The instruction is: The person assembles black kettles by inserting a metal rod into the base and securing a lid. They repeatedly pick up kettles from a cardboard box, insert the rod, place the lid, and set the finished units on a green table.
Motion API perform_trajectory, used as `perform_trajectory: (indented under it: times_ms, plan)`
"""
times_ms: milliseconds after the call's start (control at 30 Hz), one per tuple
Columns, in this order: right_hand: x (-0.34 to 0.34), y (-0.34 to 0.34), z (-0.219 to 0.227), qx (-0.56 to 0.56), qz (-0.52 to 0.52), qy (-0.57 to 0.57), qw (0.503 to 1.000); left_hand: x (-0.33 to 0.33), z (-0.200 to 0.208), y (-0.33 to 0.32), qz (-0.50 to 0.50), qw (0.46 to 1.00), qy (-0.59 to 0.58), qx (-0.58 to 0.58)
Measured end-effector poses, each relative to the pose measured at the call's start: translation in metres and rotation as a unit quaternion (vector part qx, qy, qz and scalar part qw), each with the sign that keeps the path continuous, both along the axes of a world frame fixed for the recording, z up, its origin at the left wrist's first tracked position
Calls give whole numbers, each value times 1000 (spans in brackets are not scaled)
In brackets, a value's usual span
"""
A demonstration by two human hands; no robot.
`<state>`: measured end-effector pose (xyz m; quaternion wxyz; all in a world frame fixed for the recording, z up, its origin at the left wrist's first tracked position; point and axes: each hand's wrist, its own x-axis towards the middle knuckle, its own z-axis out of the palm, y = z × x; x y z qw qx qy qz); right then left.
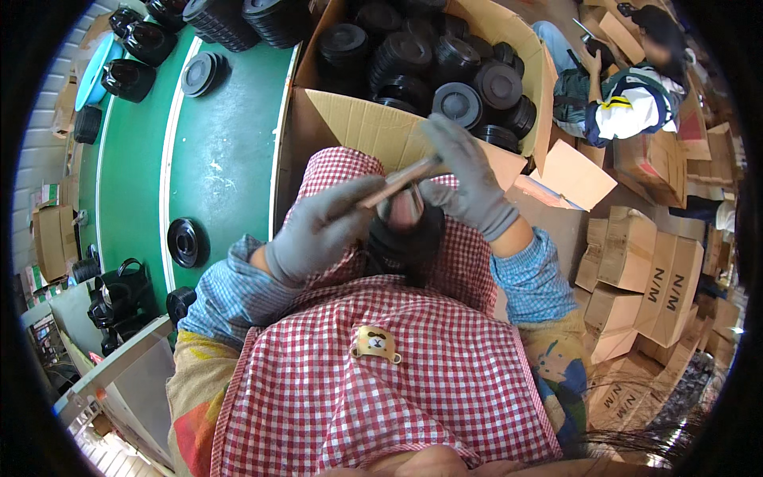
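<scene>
My left hand (pixel 324 226), in a grey glove, is closed on one end of a narrow brownish strip (pixel 405 179), blurred by motion; its material is unclear. The strip's far end meets the palm side of my right hand (pixel 470 179), also gloved, whose fingers stretch up and forward. Just beneath the strip, in my lap, is a dark rounded object (pixel 407 242) with a shiny reddish patch on top, too smeared to name. A red-and-white checked apron (pixel 381 374) covers my lap.
Ahead, an open cardboard box (pixel 358 119) holds many black round lids (pixel 458 105). To the left runs a green conveyor (pixel 222 151) with black lids (pixel 187 242) and glossy black pots (pixel 129 80). Cartons (pixel 656 278) are stacked at right; another person (pixel 628 99) sits beyond.
</scene>
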<state>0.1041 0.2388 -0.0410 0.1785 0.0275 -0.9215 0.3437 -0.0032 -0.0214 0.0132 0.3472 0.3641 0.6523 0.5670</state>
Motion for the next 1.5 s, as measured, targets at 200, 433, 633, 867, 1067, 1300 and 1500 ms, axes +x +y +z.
perform_trajectory:
  times_ms: [200, 433, 633, 867, 1067, 1300, 1500]
  plan:
    - [76, -26, -17, -82, -50, -23, 995, -50, -29, -73, 277, 961, -17, 3]
    - [81, -74, -29, 40, 5, -102, 994, -157, -172, -154, 498, 867, -15, 23]
    - [64, -55, -25, -48, 0, -80, 996, -160, -169, -157, 468, 809, 283, -218]
    - [53, -82, -7, -75, -72, -98, 990, -59, -94, -39, 69, 991, 104, 44]
    - [58, -49, 5, -282, -85, 42, 955, -34, -82, 20, 35, 998, 40, 33]
    - [35, -53, -22, -232, -178, 66, 954, -5, -78, 63, 111, 958, -263, 9]
    - [47, -47, -30, -253, -244, 100, 931, -43, -71, 46, 59, 904, -411, 105]
